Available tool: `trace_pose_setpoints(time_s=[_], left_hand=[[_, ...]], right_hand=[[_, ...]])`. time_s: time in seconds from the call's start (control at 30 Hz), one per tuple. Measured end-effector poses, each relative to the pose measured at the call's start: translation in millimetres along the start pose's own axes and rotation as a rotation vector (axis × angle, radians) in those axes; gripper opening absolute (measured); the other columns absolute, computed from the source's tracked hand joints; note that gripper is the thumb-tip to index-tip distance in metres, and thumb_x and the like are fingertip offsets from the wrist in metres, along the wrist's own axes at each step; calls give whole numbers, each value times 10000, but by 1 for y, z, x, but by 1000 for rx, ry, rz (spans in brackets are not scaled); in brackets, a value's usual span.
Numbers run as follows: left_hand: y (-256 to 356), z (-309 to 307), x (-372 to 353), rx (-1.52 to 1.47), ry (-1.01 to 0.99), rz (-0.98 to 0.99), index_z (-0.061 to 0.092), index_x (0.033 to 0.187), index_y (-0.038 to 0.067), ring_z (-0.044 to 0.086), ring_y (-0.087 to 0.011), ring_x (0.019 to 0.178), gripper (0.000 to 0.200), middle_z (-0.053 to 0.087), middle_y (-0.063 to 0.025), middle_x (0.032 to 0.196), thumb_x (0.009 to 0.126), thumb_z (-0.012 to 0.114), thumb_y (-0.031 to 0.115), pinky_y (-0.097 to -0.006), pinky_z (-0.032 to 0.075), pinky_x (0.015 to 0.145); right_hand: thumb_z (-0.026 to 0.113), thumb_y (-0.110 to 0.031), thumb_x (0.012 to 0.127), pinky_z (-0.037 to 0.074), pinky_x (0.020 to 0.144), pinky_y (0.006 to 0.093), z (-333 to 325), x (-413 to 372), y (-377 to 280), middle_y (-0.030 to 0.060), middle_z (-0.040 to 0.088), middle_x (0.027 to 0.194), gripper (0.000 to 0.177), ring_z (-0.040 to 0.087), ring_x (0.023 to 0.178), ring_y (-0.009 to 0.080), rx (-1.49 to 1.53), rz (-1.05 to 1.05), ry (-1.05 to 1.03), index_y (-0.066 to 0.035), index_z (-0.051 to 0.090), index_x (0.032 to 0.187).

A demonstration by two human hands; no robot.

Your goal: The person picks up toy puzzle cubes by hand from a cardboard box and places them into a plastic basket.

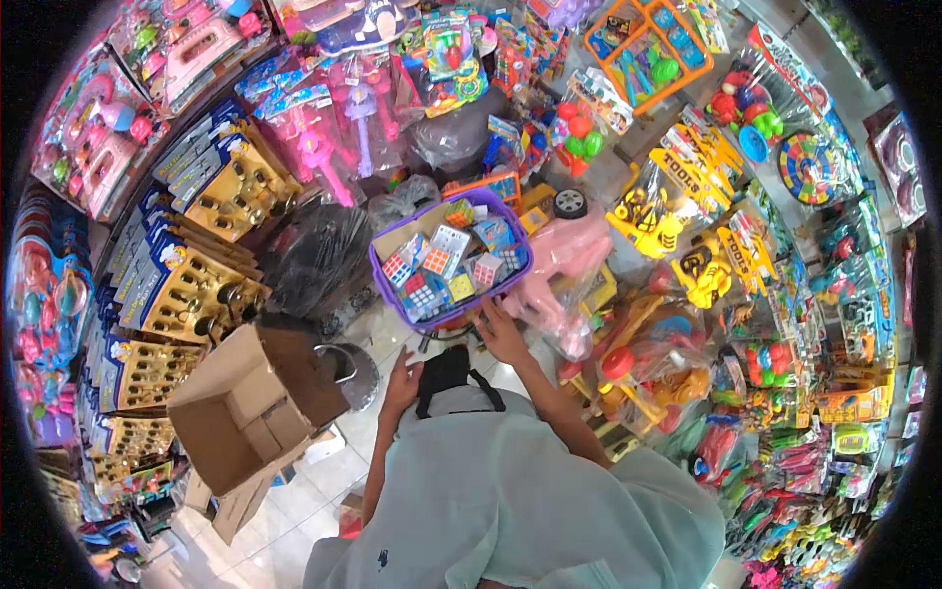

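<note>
A purple basket [525, 280] full of boxed and loose puzzle cubes [437, 258] stands in front of me. My right hand [500, 332] is at the basket's near edge, its fingers apart and reaching up to the rim. Lower and to the left, my left hand [403, 380] is raised over the tiled floor with its fingers spread and nothing in them. A black strap or bag [448, 373] lies against my front, between the two hands.
An open cardboard box [245, 412] stands at left, beside a round metallic object [355, 376]. Carded kitchen toys [196, 285] line the left side. A pink wrapped toy [559, 275] and yellow tool sets [702, 216] are at right.
</note>
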State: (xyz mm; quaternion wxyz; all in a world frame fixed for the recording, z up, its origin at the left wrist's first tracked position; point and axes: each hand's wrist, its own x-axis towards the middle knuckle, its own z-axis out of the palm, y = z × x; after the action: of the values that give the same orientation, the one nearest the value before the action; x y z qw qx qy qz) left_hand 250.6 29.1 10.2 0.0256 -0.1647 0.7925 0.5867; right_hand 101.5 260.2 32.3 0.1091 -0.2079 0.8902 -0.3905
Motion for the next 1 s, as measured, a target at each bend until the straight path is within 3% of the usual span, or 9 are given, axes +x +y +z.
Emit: trace_pose_setpoints(time_s=[0.07,0.13,0.17,0.27,0.4,0.6,0.7,0.8,1.0], left_hand=[[-11,-7,-33,-17,-120,-106,327,1405,-5,618,-264,1032,548,564,-178,1236,952,544,215,-335,494,871],[-18,-11,-68,-35,-90,-129,423,1340,-18,626,-220,998,478,634,-154,1116,954,548,234,-311,487,857],[-32,-14,-84,-47,-73,-190,451,1314,-22,622,-202,994,447,643,-145,1103,959,539,234,-300,483,857],[-41,-27,-127,-186,40,-233,508,1258,-16,610,-171,978,353,658,-117,1082,981,493,201,-283,472,859],[-28,-51,-156,-220,142,-278,510,1249,10,604,-192,1018,345,647,-114,1111,979,491,224,-305,470,861],[-19,-73,-173,-391,192,-312,483,1283,43,577,-195,1096,395,609,-86,1201,998,445,314,-341,462,874],[-7,-89,-172,-406,51,-224,482,1295,42,563,-190,1110,374,605,-76,1203,1011,420,276,-323,426,932],[18,-114,-171,-347,-10,-119,496,1279,35,563,-182,1101,346,606,-73,1195,1013,418,243,-302,418,938],[40,-214,-192,-438,-11,-80,500,1258,10,561,-163,1086,342,617,-67,1140,1009,446,238,-298,437,916]], right_hand=[[476,-369,964,279,1101,430,11,-23,-12,243,349,1444,586,310,1342,426,52,-18,-7,-3,353,1405],[482,-371,963,365,1037,419,12,-46,-21,255,470,1338,563,450,1239,414,98,65,-362,1,395,1377],[476,-399,959,427,963,406,37,-61,-4,258,566,1210,548,547,1122,398,131,30,-372,-17,440,1351],[465,-448,952,440,937,404,63,-103,1,251,597,1159,560,565,1092,394,32,48,-710,-48,461,1345],[453,-475,948,454,914,410,69,-133,-35,244,603,1150,553,586,1052,387,37,77,-879,-80,475,1336],[503,-353,956,460,900,384,87,-121,-72,202,623,1122,454,598,1040,332,35,-112,-764,-29,516,1274],[558,-234,950,485,852,321,94,-97,-101,92,643,1092,383,605,995,192,531,-68,-828,5,527,1247],[543,-237,963,488,856,311,88,-70,-162,81,640,1080,362,612,989,184,789,148,-1070,-9,539,1244],[460,-305,998,525,607,264,119,-26,-282,53,639,979,336,635,860,145,750,-46,-1083,-38,580,1163]])
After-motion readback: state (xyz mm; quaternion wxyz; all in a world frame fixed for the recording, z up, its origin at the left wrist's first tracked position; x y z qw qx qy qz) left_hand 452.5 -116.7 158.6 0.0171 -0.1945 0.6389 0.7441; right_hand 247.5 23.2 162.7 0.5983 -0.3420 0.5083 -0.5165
